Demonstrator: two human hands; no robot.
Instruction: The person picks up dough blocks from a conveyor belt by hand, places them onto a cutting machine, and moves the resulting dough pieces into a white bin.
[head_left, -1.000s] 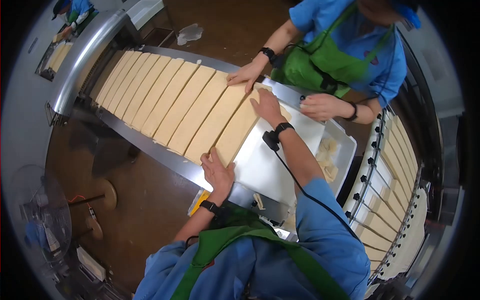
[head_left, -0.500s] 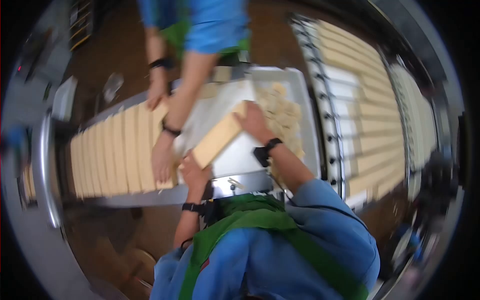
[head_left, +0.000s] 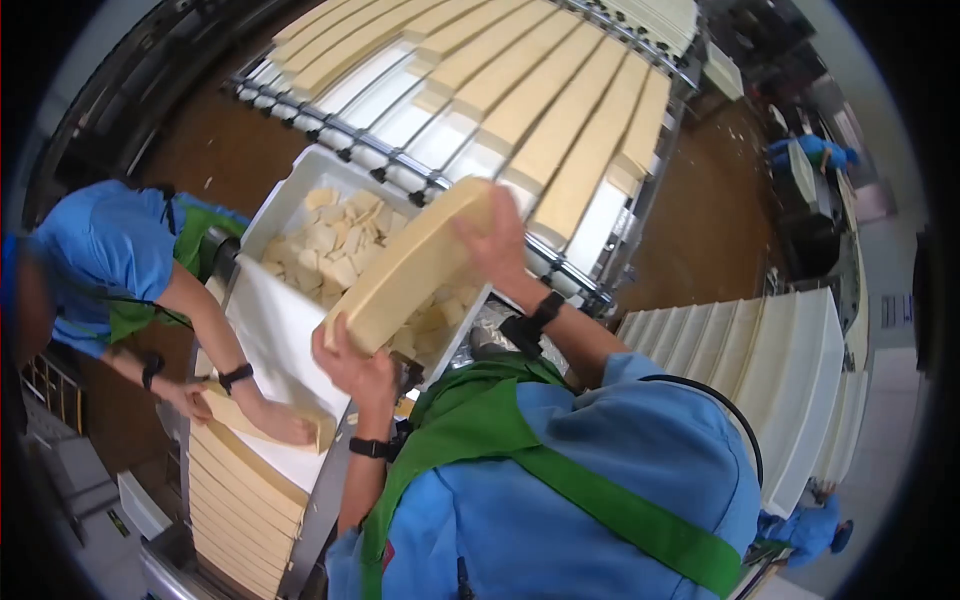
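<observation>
Long pale slab aloft on a slant over white bin of cut scraps; left hand clasps its lower end, right hand its upper. More slabs rowed on knobbed rack beyond. Co-worker's hands (dark bands, both wrists) hold another slab beside a tightly packed row.

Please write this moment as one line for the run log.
left hand: holds pale slab, lower end | right hand: holds upper end | slab: over white bin | co-worker's hands: on another slab
</observation>
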